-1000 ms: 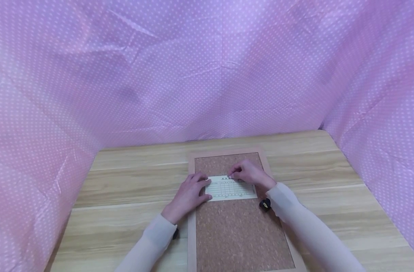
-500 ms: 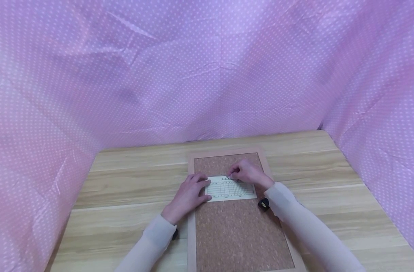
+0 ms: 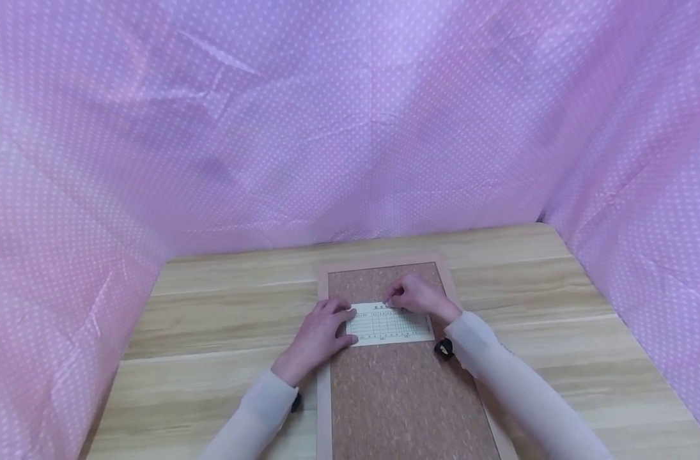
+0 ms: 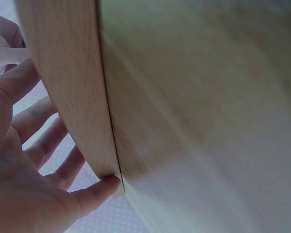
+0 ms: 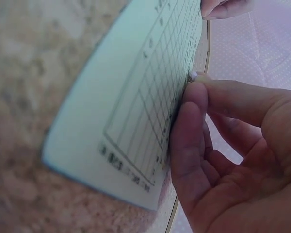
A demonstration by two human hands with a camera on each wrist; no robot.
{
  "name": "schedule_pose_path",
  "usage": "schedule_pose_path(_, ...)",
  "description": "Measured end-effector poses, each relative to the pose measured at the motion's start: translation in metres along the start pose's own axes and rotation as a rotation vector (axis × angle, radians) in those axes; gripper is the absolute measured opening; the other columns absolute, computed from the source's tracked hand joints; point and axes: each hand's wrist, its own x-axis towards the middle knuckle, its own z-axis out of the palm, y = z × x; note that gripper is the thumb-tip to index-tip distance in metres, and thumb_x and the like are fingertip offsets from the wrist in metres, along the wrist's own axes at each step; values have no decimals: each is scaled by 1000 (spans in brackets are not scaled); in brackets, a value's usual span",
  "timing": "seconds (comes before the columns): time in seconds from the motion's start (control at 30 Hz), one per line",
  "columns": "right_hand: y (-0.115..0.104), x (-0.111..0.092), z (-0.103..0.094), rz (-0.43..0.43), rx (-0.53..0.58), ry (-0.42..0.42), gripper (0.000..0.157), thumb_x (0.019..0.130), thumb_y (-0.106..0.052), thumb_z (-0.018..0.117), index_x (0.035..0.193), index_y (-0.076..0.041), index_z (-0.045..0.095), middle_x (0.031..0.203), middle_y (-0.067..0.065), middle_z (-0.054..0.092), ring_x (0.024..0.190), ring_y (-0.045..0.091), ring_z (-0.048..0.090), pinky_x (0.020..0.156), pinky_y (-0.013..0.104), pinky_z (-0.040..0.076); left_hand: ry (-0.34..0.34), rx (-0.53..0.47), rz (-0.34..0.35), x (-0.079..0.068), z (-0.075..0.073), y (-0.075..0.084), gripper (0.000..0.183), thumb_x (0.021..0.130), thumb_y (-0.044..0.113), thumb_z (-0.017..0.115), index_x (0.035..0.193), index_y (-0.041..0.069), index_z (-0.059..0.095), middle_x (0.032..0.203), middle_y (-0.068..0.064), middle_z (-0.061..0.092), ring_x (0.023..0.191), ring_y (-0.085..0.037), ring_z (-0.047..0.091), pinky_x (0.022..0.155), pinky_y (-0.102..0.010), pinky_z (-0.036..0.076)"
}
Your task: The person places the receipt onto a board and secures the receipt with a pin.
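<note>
A pale printed paper form (image 3: pixel 378 326) with a ruled grid lies across the upper part of a cork board (image 3: pixel 407 402). My left hand (image 3: pixel 321 329) rests at the form's left end, fingers spread and thumb at the lower corner. In the left wrist view those extended fingers reach over the board's wooden frame (image 4: pixel 72 87). At the form's top edge, around the middle, my right hand (image 3: pixel 420 295) pinches a tiny white push pin (image 5: pixel 193 75) between thumb and forefinger. Most of the pin is hidden by the fingertips.
The framed board lies lengthwise on a wood-grain table (image 3: pixel 211 319). Pink dotted cloth (image 3: pixel 350 128) hangs behind the table and along both sides. A black wrist device (image 3: pixel 443 348) sits below my right wrist, close over the board.
Both hands keep almost the same places on the form, with the right wrist shifting very slightly left. The whole head view has moved a little, so the table sits lower in it.
</note>
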Motion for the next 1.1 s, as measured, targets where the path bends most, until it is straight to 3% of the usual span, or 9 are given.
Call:
schedule_pose_path(0.57, -2, 3, 1, 76, -8, 15, 10, 92, -5, 71, 98, -7, 79, 88, 1, 72, 73, 13, 61, 63, 26, 50, 16, -1, 21, -1, 1, 0, 55, 88, 28, 84, 133, 1, 68, 136, -13, 60, 128, -40, 52, 105, -55, 46)
schedule_pose_path(1.1, 1, -2, 3, 57, -60, 34, 7, 91, -11, 71, 95, -10, 77, 83, -2, 68, 72, 15, 58, 64, 28, 46, 21, 17, 14, -4, 6, 5, 55, 88, 30, 83, 133, 1, 68, 135, -12, 60, 128, -39, 52, 106, -53, 45)
